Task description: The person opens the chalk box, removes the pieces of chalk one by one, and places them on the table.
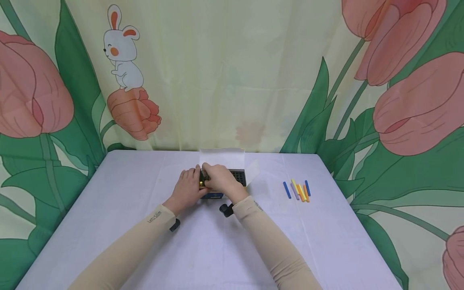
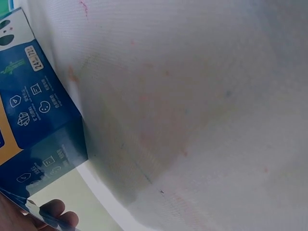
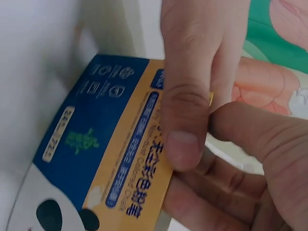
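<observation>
A blue and yellow cardboard chalk box stands on the table, its lid raised at the back. In the head view a black insert with round holes shows inside, with a bit of yellow near its left end. My left hand grips the box's left end, its thumb on the front panel and its fingers around the side. Over the left part of the insert, my right hand reaches down with bent fingers; I cannot tell whether a chalk stick is between its fingertips.
Right of the box lie several loose chalk sticks in blue, purple, yellow and orange. A white side flap sticks out at the box's right, and the raised lid nears the table's back edge. Behind hangs a printed curtain.
</observation>
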`<state>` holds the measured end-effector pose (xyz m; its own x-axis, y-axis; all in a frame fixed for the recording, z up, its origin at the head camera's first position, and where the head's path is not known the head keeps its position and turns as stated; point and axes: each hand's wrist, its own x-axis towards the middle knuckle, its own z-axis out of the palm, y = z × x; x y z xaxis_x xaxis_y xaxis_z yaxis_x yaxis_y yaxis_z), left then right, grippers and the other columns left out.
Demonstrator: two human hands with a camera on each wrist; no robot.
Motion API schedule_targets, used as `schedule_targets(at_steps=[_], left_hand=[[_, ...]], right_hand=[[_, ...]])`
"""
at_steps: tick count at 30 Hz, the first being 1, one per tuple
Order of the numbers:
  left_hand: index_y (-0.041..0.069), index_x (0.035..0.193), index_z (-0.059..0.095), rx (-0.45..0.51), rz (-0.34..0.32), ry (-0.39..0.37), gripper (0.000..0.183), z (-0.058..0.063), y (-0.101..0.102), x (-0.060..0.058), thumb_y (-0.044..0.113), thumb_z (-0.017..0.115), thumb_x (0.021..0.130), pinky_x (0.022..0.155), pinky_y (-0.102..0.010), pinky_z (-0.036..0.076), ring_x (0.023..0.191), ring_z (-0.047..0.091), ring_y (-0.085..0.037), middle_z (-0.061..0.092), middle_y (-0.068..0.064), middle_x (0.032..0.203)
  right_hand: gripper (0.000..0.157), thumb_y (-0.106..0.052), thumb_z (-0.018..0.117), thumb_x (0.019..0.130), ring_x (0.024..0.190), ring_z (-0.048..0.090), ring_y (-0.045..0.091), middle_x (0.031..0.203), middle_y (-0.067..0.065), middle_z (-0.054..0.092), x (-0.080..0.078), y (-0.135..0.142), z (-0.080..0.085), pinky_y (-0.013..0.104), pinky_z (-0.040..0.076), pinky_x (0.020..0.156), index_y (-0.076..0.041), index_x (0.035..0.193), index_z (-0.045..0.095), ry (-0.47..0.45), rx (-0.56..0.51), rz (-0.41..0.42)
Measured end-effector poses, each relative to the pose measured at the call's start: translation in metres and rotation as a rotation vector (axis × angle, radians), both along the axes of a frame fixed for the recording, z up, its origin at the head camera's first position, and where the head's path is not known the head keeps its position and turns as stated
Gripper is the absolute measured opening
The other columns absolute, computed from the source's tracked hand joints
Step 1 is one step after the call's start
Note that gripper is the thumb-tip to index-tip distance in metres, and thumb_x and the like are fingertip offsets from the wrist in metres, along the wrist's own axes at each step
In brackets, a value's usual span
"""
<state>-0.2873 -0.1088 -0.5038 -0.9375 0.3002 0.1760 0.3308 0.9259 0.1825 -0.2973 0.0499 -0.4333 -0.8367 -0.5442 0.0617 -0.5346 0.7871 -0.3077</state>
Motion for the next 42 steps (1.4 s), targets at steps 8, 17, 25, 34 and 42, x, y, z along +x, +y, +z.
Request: schedule_targets(at_steps=[8, 17, 25, 34, 42], left_hand=[[-0.012, 0.157, 0.022, 0.000, 0.010, -0.002, 0.100, 0.003, 0.000, 0.001, 0.058, 0.062, 0.099, 0.122, -0.061, 0.028, 0.139, 0.045, -0.047, 0.044, -0.033, 0.148], [-0.012, 0.158, 0.021, -0.005, 0.023, -0.024, 0.103, 0.005, 0.004, -0.001, 0.064, 0.058, 0.098, 0.124, -0.058, 0.027, 0.139, 0.044, -0.044, 0.045, -0.034, 0.147], [-0.011, 0.159, 0.021, -0.005, 0.016, -0.039, 0.102, 0.001, 0.003, -0.001, 0.063, 0.057, 0.099, 0.124, -0.059, 0.026, 0.141, 0.043, -0.044, 0.044, -0.033, 0.149], [-0.011, 0.159, 0.020, -0.010, 0.019, -0.044, 0.102, 0.003, 0.001, 0.001, 0.063, 0.057, 0.099, 0.124, -0.060, 0.026, 0.141, 0.044, -0.045, 0.044, -0.034, 0.149], [-0.012, 0.158, 0.022, 0.001, 0.012, -0.029, 0.102, 0.003, 0.002, 0.001, 0.063, 0.058, 0.099, 0.122, -0.060, 0.028, 0.138, 0.045, -0.045, 0.045, -0.034, 0.147]], right_hand=[[0.021, -0.017, 0.072, 0.098, 0.072, 0.060, 0.011, 0.085, 0.001, 0.068, -0.004, 0.009, -0.003, 0.026, 0.050, 0.070, -0.010, 0.113, 0.059, -0.040, -0.047, 0.079], [0.014, -0.023, 0.074, 0.097, 0.089, 0.071, 0.012, 0.096, -0.001, 0.080, -0.013, 0.024, -0.004, 0.030, 0.057, 0.085, -0.012, 0.101, 0.083, -0.282, -0.152, 0.013], [0.013, -0.022, 0.068, 0.102, 0.078, 0.065, 0.008, 0.089, -0.006, 0.075, -0.014, 0.022, -0.010, 0.028, 0.055, 0.079, -0.016, 0.097, 0.079, -0.172, -0.055, 0.070], [0.016, -0.027, 0.061, 0.106, 0.074, 0.062, 0.007, 0.091, -0.006, 0.073, -0.008, 0.021, -0.013, 0.023, 0.053, 0.074, -0.016, 0.104, 0.073, -0.074, 0.016, 0.114], [0.014, -0.027, 0.059, 0.107, 0.071, 0.060, 0.005, 0.088, -0.007, 0.070, -0.007, 0.021, -0.011, 0.023, 0.051, 0.070, -0.016, 0.106, 0.068, -0.058, 0.002, 0.131]])
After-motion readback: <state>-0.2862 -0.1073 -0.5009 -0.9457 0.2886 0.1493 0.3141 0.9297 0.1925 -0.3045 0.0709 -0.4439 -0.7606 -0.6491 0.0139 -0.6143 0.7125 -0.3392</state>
